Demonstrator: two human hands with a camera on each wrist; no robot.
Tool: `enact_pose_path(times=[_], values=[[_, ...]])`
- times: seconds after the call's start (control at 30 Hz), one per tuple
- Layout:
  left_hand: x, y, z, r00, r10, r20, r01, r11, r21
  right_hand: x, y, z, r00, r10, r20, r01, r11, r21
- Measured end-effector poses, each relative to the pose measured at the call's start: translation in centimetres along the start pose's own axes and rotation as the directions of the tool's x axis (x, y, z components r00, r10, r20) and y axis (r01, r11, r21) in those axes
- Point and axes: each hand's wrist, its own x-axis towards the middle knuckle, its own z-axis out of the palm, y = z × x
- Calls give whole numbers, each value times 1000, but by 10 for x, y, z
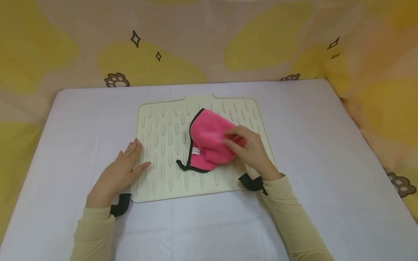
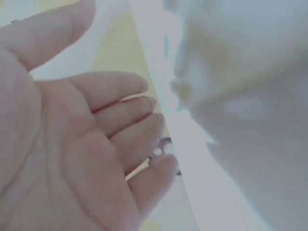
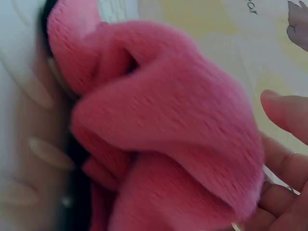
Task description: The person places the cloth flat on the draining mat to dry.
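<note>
In the head view, a pink towel with black trim, a white label and a black loop lies bunched on a cream ridged drying mat. My right hand holds the towel at its right side, thumb and index finger bent over it. From the right wrist view, folds of the plush towel hide the fingertips, while the thumb shows at the right. My left hand rests with fingers extended on the left edge of the mat. The left wrist view shows its palm and relaxed fingers.
A white table carries the mat. Behind it and at the sides hangs a yellow-and-beige patterned cloth backdrop. Black wrist mounts sit beside both wrists, near the mat's front corners.
</note>
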Motion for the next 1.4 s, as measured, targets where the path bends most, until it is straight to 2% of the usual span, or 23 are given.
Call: enact_pose_path(times=[0.17,0.33,0.47,0.6,0.7,0.9,1.1,1.27,1.4], values=[[2,22,-1,996,5,-86,-10,998,-55,9,9,-20,998,-21,-63,21,1000,5],[13,45,8,990,-19,-137,-1,990,-140,22,20,-34,996,75,-42,-76,996,-38],[21,61,15,991,-62,-117,44,988,-151,31,26,-36,989,148,14,-147,988,-55],[26,76,20,995,-91,-40,84,986,-141,39,33,-35,980,190,68,-184,980,-77],[31,83,27,995,-101,-9,99,989,-109,45,38,-33,967,231,112,-218,969,-116],[42,92,41,988,-153,-25,153,988,-17,51,48,-29,931,313,187,-281,943,-177],[47,95,47,989,-132,-66,137,988,73,50,52,-22,918,333,214,-301,939,-166],[48,93,45,995,-80,-63,82,996,41,49,51,-21,918,338,209,-304,936,-178],[49,83,38,994,-98,-51,96,995,-37,49,50,-20,920,325,219,-292,941,-171]])
